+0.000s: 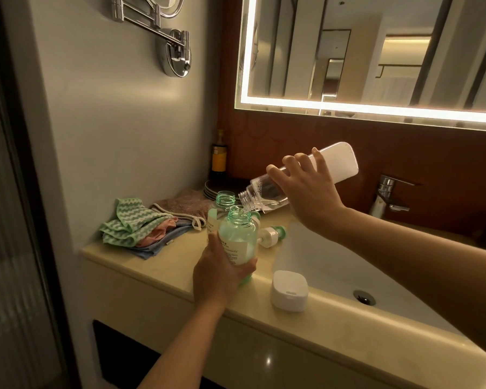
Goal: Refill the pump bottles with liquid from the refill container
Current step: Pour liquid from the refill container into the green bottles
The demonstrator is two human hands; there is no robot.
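Beige bathroom counter [163, 256] under a lit mirror [376, 51]: a person pours from a refill container [337, 164] into a green pump bottle [237, 237].

The right hand [306, 189] grips the tilted container, whose open mouth is just above the bottle's neck. The left hand [219, 273] wraps the bottle's lower half beside the sink [320, 265]. A second uncapped bottle [222, 206] stands just behind it. A pump head [272, 235] lies beside them, with a white cap [289, 293] nearer and folded cloths [132, 226] to the left.

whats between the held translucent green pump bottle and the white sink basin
In the head view, a white-and-green pump head lies on its side on the beige counter between the translucent green pump bottle and the white sink basin.
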